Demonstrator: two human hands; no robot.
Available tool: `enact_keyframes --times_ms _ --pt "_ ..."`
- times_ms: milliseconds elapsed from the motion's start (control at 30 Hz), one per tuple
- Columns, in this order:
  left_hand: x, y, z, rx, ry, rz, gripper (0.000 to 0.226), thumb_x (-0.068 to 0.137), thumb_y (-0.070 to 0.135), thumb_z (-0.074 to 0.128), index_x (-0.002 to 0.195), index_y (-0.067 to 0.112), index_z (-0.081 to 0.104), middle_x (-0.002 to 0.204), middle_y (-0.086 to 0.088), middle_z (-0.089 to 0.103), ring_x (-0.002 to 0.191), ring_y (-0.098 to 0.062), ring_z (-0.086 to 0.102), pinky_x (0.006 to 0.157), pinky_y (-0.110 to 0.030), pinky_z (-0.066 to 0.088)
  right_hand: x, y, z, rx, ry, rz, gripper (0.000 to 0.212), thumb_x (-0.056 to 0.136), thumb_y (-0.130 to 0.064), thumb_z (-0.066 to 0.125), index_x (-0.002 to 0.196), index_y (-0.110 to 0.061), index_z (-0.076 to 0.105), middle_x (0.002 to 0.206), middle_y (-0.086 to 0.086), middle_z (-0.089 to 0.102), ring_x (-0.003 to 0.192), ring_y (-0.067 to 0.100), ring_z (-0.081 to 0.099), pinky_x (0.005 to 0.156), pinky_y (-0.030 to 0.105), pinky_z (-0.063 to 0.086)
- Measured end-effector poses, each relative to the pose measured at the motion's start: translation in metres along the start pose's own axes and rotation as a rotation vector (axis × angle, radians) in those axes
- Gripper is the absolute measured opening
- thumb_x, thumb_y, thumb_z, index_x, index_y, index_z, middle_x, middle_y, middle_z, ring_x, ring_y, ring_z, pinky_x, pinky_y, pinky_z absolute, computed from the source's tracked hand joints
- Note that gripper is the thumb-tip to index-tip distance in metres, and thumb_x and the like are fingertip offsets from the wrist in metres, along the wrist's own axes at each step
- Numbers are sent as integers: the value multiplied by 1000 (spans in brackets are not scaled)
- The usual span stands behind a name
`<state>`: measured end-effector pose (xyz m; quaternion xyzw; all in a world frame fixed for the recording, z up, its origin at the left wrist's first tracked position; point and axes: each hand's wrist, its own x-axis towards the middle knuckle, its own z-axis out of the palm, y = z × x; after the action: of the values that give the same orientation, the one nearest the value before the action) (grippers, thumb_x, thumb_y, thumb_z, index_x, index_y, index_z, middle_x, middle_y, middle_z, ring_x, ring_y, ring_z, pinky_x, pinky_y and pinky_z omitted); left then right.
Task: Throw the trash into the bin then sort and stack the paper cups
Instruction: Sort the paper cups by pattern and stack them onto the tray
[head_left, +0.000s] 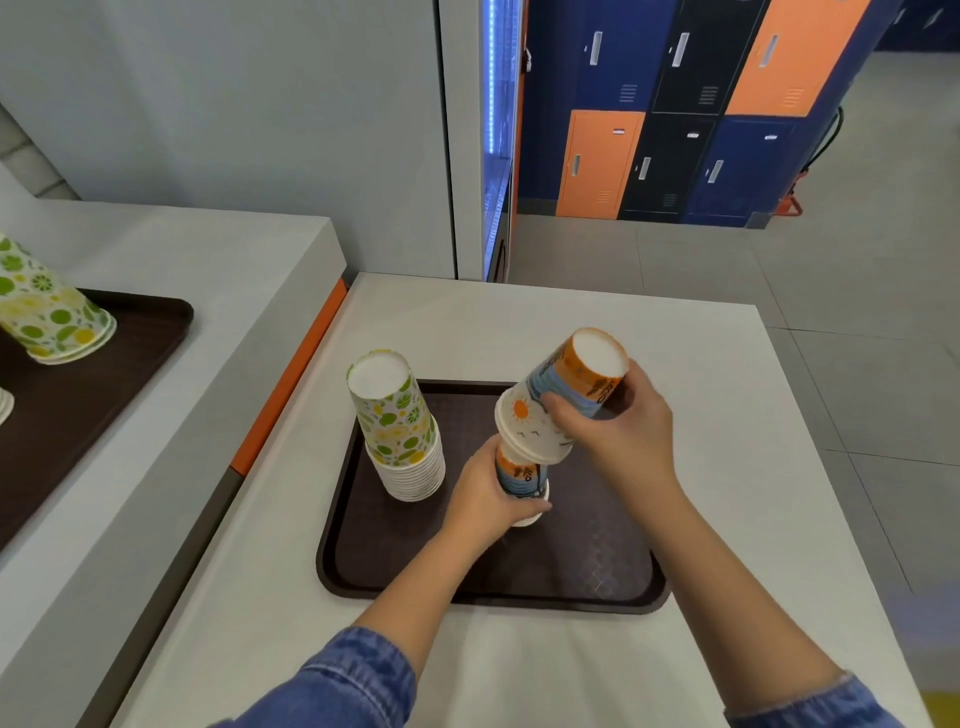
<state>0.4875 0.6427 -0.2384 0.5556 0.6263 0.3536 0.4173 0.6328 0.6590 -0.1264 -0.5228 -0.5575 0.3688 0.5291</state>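
Inside the brown tray (597, 587), citrus-print cup stack (397, 431); hands hold sunset cups (561, 395).

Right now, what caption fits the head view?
Right hand tilts a sunset cup over the stack held by the left hand.

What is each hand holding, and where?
The right hand grips an inverted orange cup by its side; the left hand grips the orange stack by its side.
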Motion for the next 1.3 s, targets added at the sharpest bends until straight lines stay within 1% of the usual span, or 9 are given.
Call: enact_keyframes --times_ms 133,367,467,567,767,900,967,1033,1300 --pt "6 -6 4 93 59 -42 66 55 34 86 113 26 55 109 8 67 103 -11 63 89 -34 53 6 -12 -9 120 51 43 49 68 -22 83 112 -20 62 103 -13 69 92 -5 66 71 11 53" --pt "-13 18 -23 56 208 -33 60 57 31 87 109 21 59 106 7 69 101 -11 65 86 -31 54 9 -25 -8 300 98 115 33 75 -17 79 105 -14 66 96 -7 72 87 3 70 66 14 54" --pt "-38 45 -52 -23 277 -35 56 50 41 86 99 33 59 96 18 68 92 2 65 75 -15 53 15 -39 3 413 83 165 20 78 -16 76 95 -19 66 91 -5 73 86 9 71 65 17 54" --pt "-71 68 -103 -71 374 -55 54 42 50 83 89 41 58 85 30 65 83 17 61 59 0 46 23 -62 27 539 4 210 18 81 -14 73 97 -16 65 99 4 73 93 17 70 74 24 56" --pt "-115 113 -239 -126 632 9 61 41 43 91 96 28 70 93 17 74 87 0 70 72 -19 54 29 -119 94 725 -187 200 14 83 -13 70 95 -15 65 92 2 73 87 15 71 74 26 57" --pt "-130 139 -340 21 890 88 58 42 51 85 95 31 69 90 21 73 86 5 68 70 -16 52 20 -152 156 756 -311 209 14 81 -16 72 94 -17 65 92 0 74 89 17 71 82 33 57" --pt "-133 146 -390 101 995 118 57 45 51 82 96 30 70 91 21 71 86 6 68 70 -14 53 14 -166 189 774 -376 218 14 82 -15 72 94 -16 66 93 1 74 87 16 72 78 30 58" --pt "-132 149 -437 143 1085 127 53 46 48 82 95 29 69 92 18 71 87 2 68 74 -21 56 7 -178 222 780 -433 225 13 82 -14 72 94 -14 67 92 3 74 84 15 72 73 27 57" --pt "-96 104 -552 305 1174 -87 55 58 37 85 106 16 67 107 -1 71 95 -16 67 84 -38 56 -10 -214 338 717 -512 229 16 78 -15 76 92 -15 67 91 1 74 83 14 72 71 27 57"
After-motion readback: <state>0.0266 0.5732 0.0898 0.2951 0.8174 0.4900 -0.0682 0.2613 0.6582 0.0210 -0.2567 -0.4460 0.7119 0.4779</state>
